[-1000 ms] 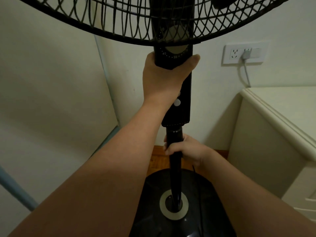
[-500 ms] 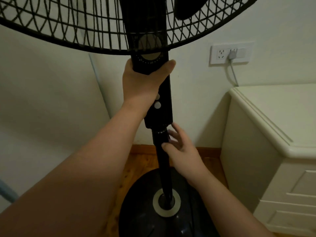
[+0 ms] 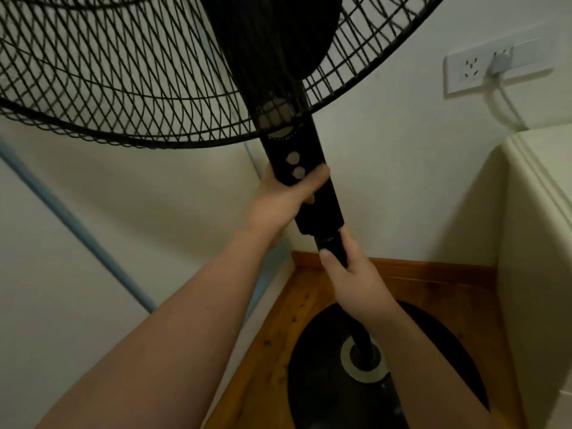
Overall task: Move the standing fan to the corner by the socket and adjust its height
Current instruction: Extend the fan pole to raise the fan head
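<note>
fan (image 3: 297, 140) stands in floor (image 3: 309, 292) corner by socket (image 3: 473, 69) | left hand (image 3: 278, 202) fingers curled round column (image 3: 322, 212), steadying | right hand (image 3: 356, 280) fingers wrapped on collar (image 3: 332, 246), likely setting height

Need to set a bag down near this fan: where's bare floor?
Bare wooden floor lies between the fan base and the left wall, and a strip before the skirting board. Right of the base, the cabinet crowds in.

Black wire grille (image 3: 123, 88) up top: thin metal, dull sheen. Column (image 3: 309, 193) is matt black plastic with 2 smooth grey buttons (image 3: 295, 165); the pole (image 3: 331, 244) below is smooth black. Near right, the base (image 3: 325, 382) is smooth black plastic. Floor (image 3: 269, 351): varnished, knotty wood. Far right, the socket (image 3: 470, 69) is smooth white plastic and the cabinet (image 3: 532, 243) smooth cream paint.
</note>
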`<state>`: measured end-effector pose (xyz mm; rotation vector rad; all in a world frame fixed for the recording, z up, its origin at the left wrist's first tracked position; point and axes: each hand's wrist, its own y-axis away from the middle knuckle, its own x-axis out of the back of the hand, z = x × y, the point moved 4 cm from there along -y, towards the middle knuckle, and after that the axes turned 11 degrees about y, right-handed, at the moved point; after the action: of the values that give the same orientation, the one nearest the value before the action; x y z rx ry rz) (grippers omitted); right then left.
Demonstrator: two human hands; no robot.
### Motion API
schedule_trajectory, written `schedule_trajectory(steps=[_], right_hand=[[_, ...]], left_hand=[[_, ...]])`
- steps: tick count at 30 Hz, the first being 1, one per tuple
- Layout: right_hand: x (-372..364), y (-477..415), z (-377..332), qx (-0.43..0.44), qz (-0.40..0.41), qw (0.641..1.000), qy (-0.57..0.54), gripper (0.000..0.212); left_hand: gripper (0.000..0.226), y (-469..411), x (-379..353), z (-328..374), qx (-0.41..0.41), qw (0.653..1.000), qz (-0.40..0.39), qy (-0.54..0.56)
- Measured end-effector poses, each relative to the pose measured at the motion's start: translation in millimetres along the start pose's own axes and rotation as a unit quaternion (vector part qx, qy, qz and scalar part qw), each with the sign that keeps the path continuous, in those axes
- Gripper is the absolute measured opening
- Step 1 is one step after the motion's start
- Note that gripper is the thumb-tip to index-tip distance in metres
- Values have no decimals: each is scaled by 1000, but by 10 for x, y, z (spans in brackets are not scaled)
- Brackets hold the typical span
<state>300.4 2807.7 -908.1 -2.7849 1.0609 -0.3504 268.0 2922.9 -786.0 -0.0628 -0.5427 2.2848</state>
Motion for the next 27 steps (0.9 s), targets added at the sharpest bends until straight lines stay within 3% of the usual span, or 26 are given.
schedule_trajectory(steps=[5,9,13,16,22,25,27], right_hand=[[65,-59,-12,11,55,998,8,45],[135,-179,-10,-7,75,997,29,26],[351,-307,-167,-59,34,995,67,35],[399,-347,-216,-90,19,993,77,37],[368,-511,-235,-4,5,988,157,20],[321,-645,-255,23,9,986,167,22],[279,-680,-241,48,40,985,161,39]], left_hand=[[69,201,-3,-788,55,997,-17,48],[73,149,-83,-1068,35,994,-42,91],[85,117,-115,-1133,16,990,-81,118],[71,132,-110,-1089,33,981,-123,147],[61,58,-104,-1101,-18,983,-109,149],[51,75,-113,-1089,-16,982,-108,156],[53,91,-100,-1063,3,979,-113,170]])
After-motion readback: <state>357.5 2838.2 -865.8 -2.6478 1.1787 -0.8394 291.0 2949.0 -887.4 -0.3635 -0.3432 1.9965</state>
